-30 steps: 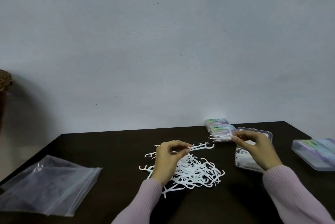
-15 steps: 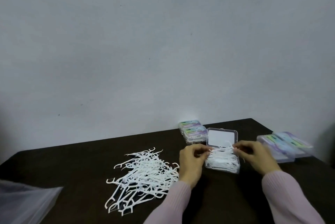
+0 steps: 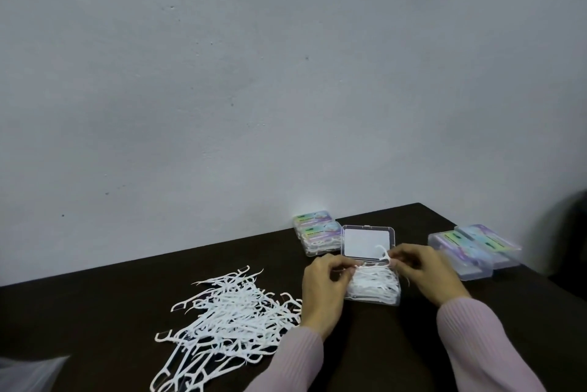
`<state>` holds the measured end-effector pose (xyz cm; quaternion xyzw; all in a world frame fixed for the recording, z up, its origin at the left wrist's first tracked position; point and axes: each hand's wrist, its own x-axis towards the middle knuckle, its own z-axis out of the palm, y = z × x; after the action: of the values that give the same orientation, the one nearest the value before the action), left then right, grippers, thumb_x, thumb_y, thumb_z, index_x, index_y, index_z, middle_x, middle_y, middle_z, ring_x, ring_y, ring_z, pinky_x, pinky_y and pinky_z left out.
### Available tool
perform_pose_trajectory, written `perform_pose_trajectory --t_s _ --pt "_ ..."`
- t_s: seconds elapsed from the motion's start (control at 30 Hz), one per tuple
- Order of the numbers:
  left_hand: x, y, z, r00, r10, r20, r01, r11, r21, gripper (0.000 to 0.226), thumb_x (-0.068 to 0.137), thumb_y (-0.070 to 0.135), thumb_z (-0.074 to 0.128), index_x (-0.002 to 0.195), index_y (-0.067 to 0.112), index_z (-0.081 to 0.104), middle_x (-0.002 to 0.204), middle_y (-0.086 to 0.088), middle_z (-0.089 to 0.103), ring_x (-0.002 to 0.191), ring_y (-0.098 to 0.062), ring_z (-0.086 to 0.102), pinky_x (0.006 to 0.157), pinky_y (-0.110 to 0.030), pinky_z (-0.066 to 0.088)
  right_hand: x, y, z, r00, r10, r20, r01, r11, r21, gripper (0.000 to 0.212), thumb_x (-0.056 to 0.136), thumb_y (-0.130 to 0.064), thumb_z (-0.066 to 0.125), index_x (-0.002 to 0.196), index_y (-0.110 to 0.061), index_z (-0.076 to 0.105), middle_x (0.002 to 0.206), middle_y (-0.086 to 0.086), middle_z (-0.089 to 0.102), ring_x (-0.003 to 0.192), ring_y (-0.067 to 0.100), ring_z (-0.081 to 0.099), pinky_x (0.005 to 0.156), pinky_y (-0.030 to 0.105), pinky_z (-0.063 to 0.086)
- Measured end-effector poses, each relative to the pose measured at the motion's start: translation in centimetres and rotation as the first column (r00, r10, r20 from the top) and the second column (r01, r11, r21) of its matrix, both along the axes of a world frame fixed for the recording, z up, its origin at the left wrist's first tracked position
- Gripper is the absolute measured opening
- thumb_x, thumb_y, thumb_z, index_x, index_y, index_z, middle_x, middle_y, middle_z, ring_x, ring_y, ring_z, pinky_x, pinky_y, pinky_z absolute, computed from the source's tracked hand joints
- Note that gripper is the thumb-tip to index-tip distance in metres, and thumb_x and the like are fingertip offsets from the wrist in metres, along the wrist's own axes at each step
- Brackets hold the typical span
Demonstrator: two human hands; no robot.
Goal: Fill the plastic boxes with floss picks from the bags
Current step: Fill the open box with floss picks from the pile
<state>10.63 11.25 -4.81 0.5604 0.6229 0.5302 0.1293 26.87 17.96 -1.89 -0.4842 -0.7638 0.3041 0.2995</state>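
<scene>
An open clear plastic box point(image 3: 368, 240) lies on the dark table point(image 3: 413, 344), its lid flipped back and its tray heaped with white floss picks point(image 3: 373, 285). My left hand point(image 3: 324, 293) pinches the left end of a bunch of picks over the tray. My right hand point(image 3: 425, 274) pinches the right end of the same bunch, one pick sticking up by the lid. A loose pile of floss picks point(image 3: 228, 318) spreads over the table to the left of my left hand.
Two closed filled boxes with coloured labels point(image 3: 316, 232) are stacked at the wall behind the open box. Two more clear boxes point(image 3: 473, 248) sit at the right. A corner of a clear plastic bag point(image 3: 28, 372) shows at the bottom left.
Both hands brought picks from the pile side over to the open box and now hold them at the tray. The view has swung right, so the bag slid almost out of frame.
</scene>
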Motion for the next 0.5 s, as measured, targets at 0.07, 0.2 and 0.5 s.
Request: perform_pose_trajectory --t_s 0.07,0.2,0.5 --pt "-0.1 0.0 -0.2 0.995 0.024 -0.099 -0.024 1.0 0.006 0.016 0.087 0.016 0.065 0.095 0.029 0.071 0.098 0.014 0.065 0.094 0.001 0.057 0.087 -0.019 0.048 -0.2 0.0 0.0 1.0 -0.01 -0.018 0.01 1.0 -0.001 0.02 0.088 -0.013 0.059 0.107 -0.019 0.06 0.097 -0.005 0.059 0.091 0.005 0.053 0.082 0.018 0.041" --pt "0.1 0.1 -0.6 0.969 0.022 -0.246 -0.023 1.0 0.0 0.021 0.089 0.015 0.059 0.098 0.032 0.069 0.099 0.016 0.063 0.096 0.0 0.053 0.09 -0.025 0.046 -0.1 -0.1 0.0 0.999 -0.032 0.003 0.031 0.999 0.039 0.02 0.089 -0.013 0.057 0.107 -0.02 0.06 0.099 -0.005 0.056 0.093 0.006 0.05 0.085 0.02 0.04" --pt "0.3 -0.3 -0.4 0.973 -0.031 -0.227 0.026 0.999 -0.026 0.037 0.089 0.002 0.049 0.11 0.027 0.068 0.108 0.017 0.062 0.096 0.024 0.042 0.114 -0.03 0.024 -1.2 -0.2 -0.2 0.997 -0.026 -0.073 0.035 0.99 0.134 0.024 0.087 -0.005 0.058 0.106 -0.019 0.064 0.098 -0.007 0.056 0.093 0.004 0.052 0.082 0.015 0.043"
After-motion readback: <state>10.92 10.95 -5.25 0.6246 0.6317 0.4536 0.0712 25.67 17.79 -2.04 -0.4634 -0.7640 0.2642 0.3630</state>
